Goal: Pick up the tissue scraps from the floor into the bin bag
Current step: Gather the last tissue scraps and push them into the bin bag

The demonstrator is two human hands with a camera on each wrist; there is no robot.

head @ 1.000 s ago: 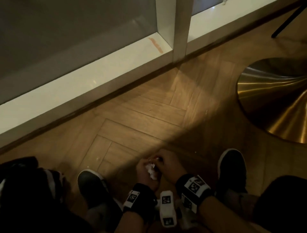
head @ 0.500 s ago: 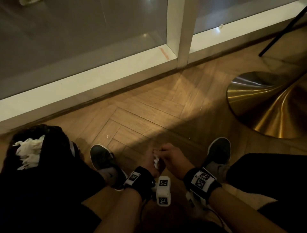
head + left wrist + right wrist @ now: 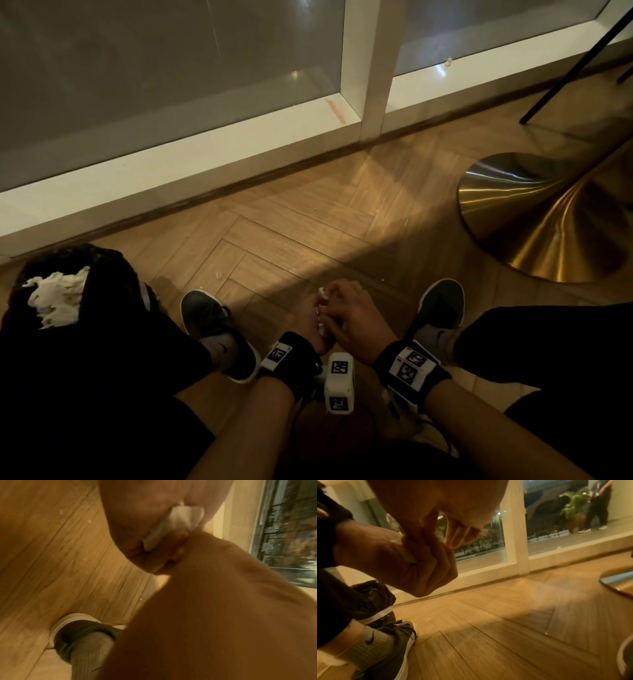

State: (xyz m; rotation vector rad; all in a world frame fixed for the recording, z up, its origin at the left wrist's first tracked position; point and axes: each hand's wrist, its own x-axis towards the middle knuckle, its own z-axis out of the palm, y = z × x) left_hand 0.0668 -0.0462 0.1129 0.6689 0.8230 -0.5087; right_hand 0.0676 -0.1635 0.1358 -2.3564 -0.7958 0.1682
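White tissue scraps (image 3: pixel 321 310) are clamped in the curled left hand (image 3: pixel 313 325) with the right hand (image 3: pixel 356 323) pinching at them — both above the wooden floor (image 3: pixel 308 222), the black bin bag (image 3: pixel 113 274) of tissue well apart at the left.

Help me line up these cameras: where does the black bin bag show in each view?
Head: the bin bag sits at the lower left, mouth open, with white tissue inside.
Left wrist: not in it.
Right wrist: at the left edge, its crinkled black side shows behind the leg.
Shared landmark: the herringbone wood floor.
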